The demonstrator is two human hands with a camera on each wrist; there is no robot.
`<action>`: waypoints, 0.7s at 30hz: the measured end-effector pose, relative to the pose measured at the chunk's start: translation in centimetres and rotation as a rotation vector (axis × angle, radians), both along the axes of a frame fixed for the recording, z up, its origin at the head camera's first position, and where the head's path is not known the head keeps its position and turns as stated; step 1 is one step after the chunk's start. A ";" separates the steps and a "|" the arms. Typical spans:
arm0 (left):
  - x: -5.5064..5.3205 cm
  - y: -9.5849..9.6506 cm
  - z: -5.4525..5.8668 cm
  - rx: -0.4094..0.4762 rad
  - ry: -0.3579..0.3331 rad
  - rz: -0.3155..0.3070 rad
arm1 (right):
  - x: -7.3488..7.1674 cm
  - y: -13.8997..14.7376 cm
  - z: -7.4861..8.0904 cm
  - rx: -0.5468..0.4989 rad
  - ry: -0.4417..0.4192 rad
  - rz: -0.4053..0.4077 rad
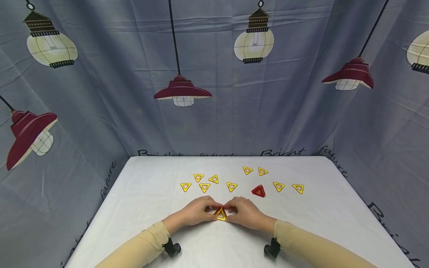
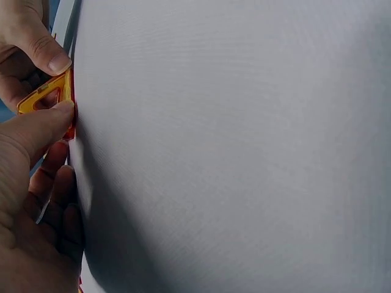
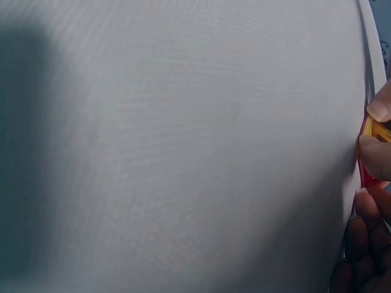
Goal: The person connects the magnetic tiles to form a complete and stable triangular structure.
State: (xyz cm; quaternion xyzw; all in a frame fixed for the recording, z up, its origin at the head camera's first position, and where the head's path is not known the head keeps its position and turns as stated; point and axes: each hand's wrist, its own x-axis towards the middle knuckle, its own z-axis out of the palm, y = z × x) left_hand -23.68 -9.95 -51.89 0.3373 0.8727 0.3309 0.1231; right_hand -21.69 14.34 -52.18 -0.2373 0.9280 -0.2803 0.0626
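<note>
A small yellow triangular frame (image 1: 221, 219) stands between my hands in the head view, with red triangular sides showing around it. My left hand (image 1: 200, 211) pinches its left side, thumb at the lower corner and fingertips near the top. On the other side, my right hand (image 1: 247, 213) holds it in a matching pinch. Close up in the left wrist view, the yellow frame (image 2: 38, 96) leans against a red edge (image 2: 71, 132) low over the cloth, a thumb at each lower corner. The right wrist view catches only part of the yellow frame (image 3: 380, 129), at its right edge.
Beyond my hands, a red triangular piece (image 1: 259, 191) sits on the white-covered table (image 1: 151, 197). Several loose yellow triangular frames lie around it, such as a left one (image 1: 186, 183) and a right one (image 1: 298, 185). A grey curtain (image 1: 214, 126) printed with lamps encloses the table.
</note>
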 end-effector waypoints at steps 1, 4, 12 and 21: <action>0.1 0.0 0.0 0.000 0.006 0.003 | 0.0 0.0 0.0 0.003 0.002 0.001; 0.2 0.0 -0.1 -0.005 0.020 0.018 | 0.0 -0.1 0.1 0.010 0.005 0.002; 0.5 0.0 -0.2 0.024 0.018 0.059 | 0.1 0.3 0.2 0.043 0.036 0.035; 0.3 0.5 -0.6 0.023 0.067 0.119 | 0.2 1.3 -0.2 0.060 0.083 -0.014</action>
